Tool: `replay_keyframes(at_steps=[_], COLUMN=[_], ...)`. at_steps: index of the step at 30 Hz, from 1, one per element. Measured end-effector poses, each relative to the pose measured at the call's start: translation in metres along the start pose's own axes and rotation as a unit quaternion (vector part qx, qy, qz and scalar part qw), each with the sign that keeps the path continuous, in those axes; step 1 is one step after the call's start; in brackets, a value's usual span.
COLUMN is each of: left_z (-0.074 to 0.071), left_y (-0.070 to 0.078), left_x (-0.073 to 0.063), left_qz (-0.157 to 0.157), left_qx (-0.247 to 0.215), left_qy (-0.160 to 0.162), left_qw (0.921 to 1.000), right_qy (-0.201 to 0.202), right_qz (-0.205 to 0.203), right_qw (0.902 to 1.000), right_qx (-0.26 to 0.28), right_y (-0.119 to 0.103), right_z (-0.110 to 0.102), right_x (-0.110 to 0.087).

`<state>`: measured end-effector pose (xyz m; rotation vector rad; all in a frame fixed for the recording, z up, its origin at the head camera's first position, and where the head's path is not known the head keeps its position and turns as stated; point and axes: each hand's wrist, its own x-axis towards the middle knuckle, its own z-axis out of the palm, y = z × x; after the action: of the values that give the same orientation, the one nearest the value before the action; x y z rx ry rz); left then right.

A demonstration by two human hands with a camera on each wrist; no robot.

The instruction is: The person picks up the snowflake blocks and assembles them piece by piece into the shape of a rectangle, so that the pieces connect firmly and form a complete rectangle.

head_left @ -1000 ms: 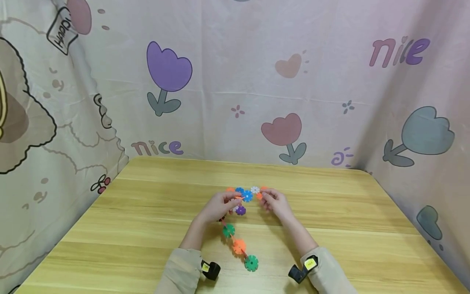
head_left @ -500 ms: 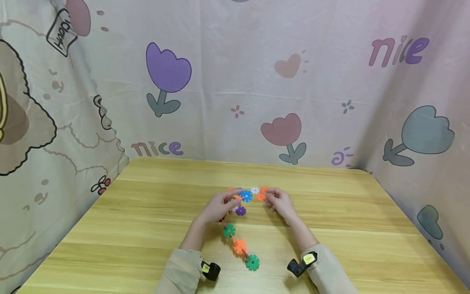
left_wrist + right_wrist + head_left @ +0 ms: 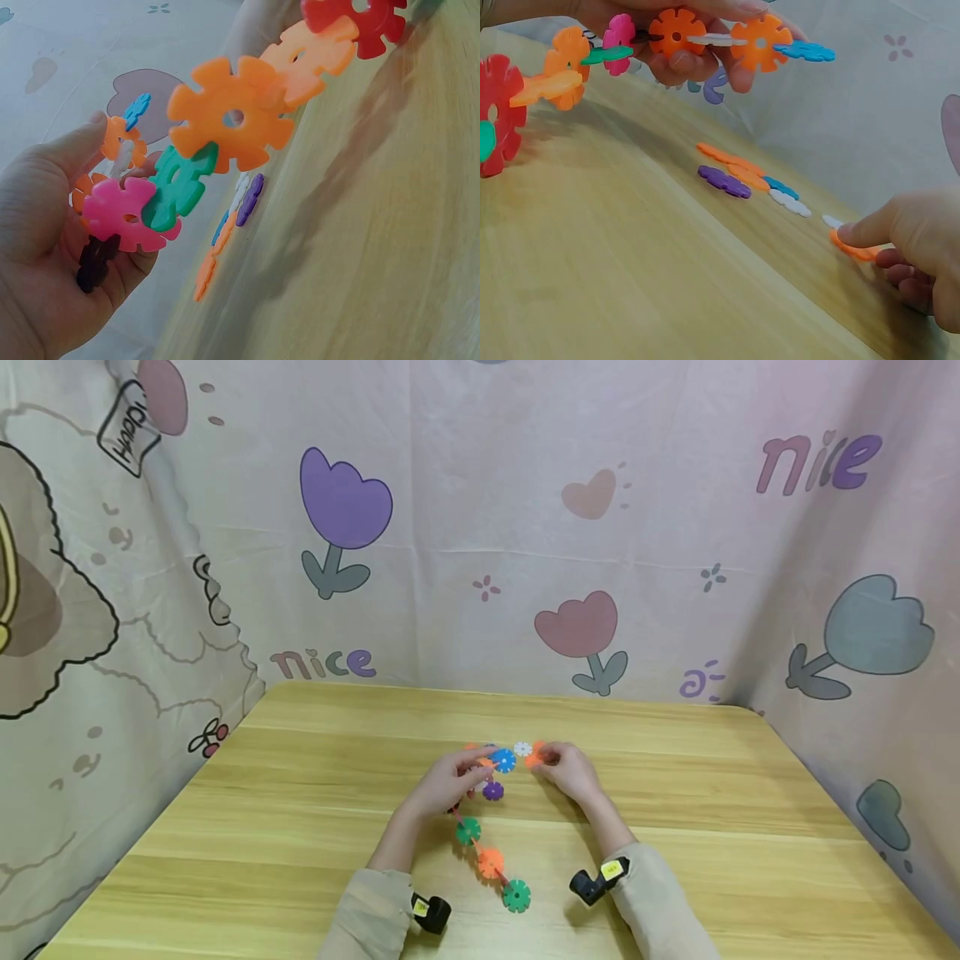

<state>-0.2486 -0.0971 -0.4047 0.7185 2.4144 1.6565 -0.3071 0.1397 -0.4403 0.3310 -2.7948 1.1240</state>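
My left hand (image 3: 442,783) grips a chain of interlocked plastic snowflake discs (image 3: 259,82) above the table. In the right wrist view, a blue disc (image 3: 810,52) ends the chain past an orange disc held at the fingertips. The chain hangs toward me in the head view, through green and orange discs, down to a green disc (image 3: 517,896). My right hand (image 3: 573,772), lower and to the right, pinches a loose orange snowflake disc (image 3: 849,246) at table level, with the thumb on top. Part of that disc is hidden by the fingers.
Several loose discs lie on the wooden table (image 3: 675,877) below the chain: a purple disc (image 3: 724,182), a white disc (image 3: 789,202), a blue disc (image 3: 781,187) and orange ones. Another white disc (image 3: 522,749) lies beside my right fingertips. A printed curtain (image 3: 465,510) hangs behind.
My right hand drew back slightly to the right from the orange discs, then came back over one and took hold of it. My left hand and the chain stay almost still.
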Motion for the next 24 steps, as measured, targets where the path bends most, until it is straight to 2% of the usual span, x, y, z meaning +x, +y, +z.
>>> replay_keyframes(at_steps=[7,12,18,24], left_z=[-0.0007,-0.0008,-0.0008,-0.0009], left_y=[0.0006,0.0009,0.0007,0.001], left_x=[0.0007,0.0006,0.0005,0.0002], left_qz=[-0.004,0.001,-0.005,0.0], left_qx=[0.0,0.005,-0.001,0.003], left_qy=[0.002,0.0,-0.001,-0.003], left_qw=[1.0,1.0,1.0,1.0], right_qy=[-0.023,-0.041,-0.056,-0.091], right_qz=[-0.023,-0.022,-0.021,-0.008], right_qw=[0.9968,0.9944,0.994,0.9941], right_qx=[-0.072,-0.095,-0.091,-0.058], right_y=[-0.0057,-0.0065,-0.0077,-0.009], right_z=[-0.0019,-0.0036,-0.0064,-0.009], right_x=[0.0011,0.0032,0.0056,0.0047])
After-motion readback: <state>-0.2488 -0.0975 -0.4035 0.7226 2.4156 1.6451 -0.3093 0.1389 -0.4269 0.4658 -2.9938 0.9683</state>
